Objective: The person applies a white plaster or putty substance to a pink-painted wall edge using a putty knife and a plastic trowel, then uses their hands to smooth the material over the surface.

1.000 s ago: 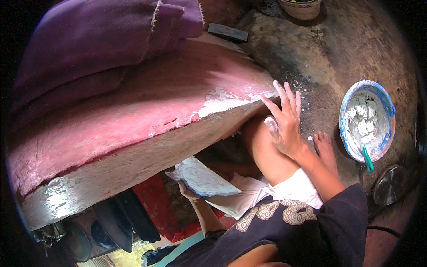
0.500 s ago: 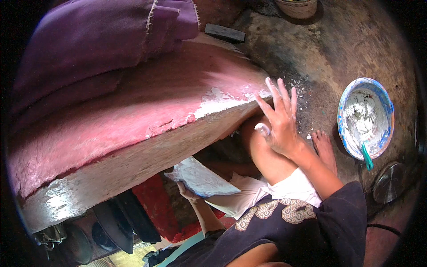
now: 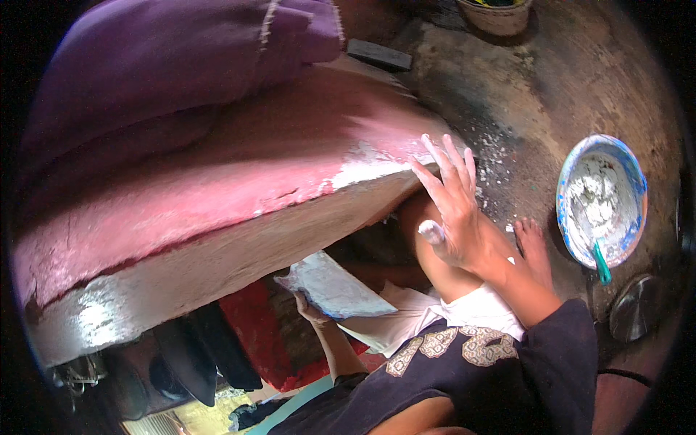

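My right hand is raised by the corner of a pink-painted ledge, fingers spread and nothing in it. White paste coats its thumb and fingertips. A patch of white filler covers the ledge's edge just left of those fingers. Down by my lap, my left hand grips the end of a flat sheet smeared with whitish paste; what the sheet is made of, I cannot tell. To the right, a blue-and-white basin holds white paste, with a green-handled tool leaning in it.
Purple cloth drapes over the ledge at the upper left. A grey block lies beyond it, and a bucket stands at the top. White crumbs dot the floor. A round metal lid and dark pans sit lower down.
The whole view has shifted slightly. My right hand stays spread near the ledge corner, now a little more upright and closer to the white patch. The left hand keeps hold of the sheet.
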`<state>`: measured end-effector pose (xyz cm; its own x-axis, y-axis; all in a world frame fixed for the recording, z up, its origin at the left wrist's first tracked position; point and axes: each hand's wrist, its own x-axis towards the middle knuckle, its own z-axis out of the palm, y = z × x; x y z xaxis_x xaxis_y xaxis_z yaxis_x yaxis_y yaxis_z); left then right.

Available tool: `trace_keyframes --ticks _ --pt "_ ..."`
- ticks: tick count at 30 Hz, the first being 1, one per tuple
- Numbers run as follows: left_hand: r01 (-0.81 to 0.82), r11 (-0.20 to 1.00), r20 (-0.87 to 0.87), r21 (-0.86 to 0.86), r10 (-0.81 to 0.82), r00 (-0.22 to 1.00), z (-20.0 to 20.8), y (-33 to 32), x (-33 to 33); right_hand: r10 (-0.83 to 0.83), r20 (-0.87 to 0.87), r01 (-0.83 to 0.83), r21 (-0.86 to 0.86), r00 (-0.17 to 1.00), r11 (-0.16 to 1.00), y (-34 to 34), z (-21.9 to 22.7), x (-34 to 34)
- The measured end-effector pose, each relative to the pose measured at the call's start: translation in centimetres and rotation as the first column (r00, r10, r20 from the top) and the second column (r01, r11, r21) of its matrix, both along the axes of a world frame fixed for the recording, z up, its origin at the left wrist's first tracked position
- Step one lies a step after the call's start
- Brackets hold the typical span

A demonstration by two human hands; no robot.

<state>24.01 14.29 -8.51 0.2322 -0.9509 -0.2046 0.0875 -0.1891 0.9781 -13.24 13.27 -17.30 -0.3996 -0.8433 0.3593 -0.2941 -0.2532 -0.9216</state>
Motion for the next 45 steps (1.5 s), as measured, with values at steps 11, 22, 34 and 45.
trace_keyframes --ticks 11,22,34,45 --pt "0.086 0.996 -0.054 -0.012 -0.086 0.995 -0.8 0.1 0.9 0.054 -0.060 -0.063 -0.159 0.997 0.985 -0.8 8.3 -0.4" --pt "0.121 0.992 -0.027 -0.020 -0.122 0.992 -0.8 -0.1 0.7 0.025 0.026 -0.023 -0.108 0.999 0.994 -1.7 7.4 -0.7" --pt "0.089 0.996 -0.063 -0.012 -0.089 0.994 -1.3 0.0 1.7 0.027 0.058 -0.021 -0.107 0.998 0.994 -2.4 6.9 -0.6" --pt "0.078 0.997 -0.124 -0.009 -0.079 0.989 -1.6 0.0 2.1 -0.027 -0.192 0.010 -0.086 0.981 0.996 -2.1 9.3 0.0"
